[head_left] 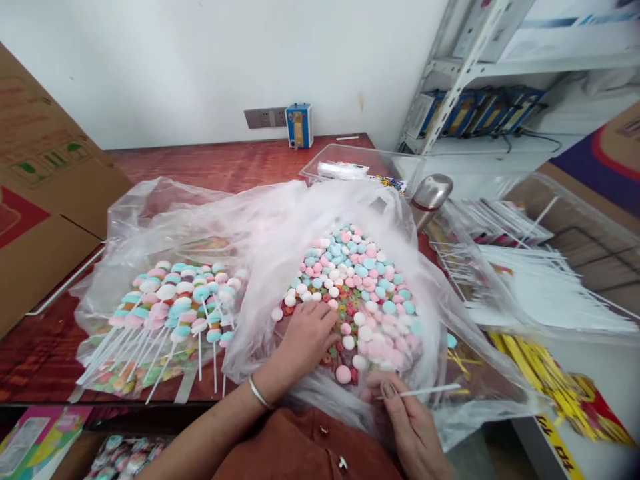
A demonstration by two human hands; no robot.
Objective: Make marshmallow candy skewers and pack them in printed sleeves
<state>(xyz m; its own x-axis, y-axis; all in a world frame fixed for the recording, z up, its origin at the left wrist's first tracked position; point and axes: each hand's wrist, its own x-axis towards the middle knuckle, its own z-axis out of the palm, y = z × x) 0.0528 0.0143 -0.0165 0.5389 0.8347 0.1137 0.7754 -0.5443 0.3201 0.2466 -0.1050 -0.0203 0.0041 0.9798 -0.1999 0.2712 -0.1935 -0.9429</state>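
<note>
My left hand [307, 337] reaches into an open clear plastic bag [270, 233], fingers bent down among the candies. What its fingertips pinch, if anything, is hidden. Around it lie round pink, white and blue candies [367, 263] with small ring-shaped gummies [345, 303]. At the bag's near edge, my right hand [407, 413] pinches a thin white lollipop stick [433, 389] between thumb and fingers, and the stick points right. Finished-looking candy skewers [170, 300], with pastel discs stacked on white sticks, lie on plastic to the left.
A cardboard box [55, 153] stands at the left. Behind the bag are a clear tray [360, 157] and a metal cup-like object [433, 193]. White sticks [540, 280] and yellow twist ties [540, 380] lie at right. A blue device [299, 125] stands by the wall.
</note>
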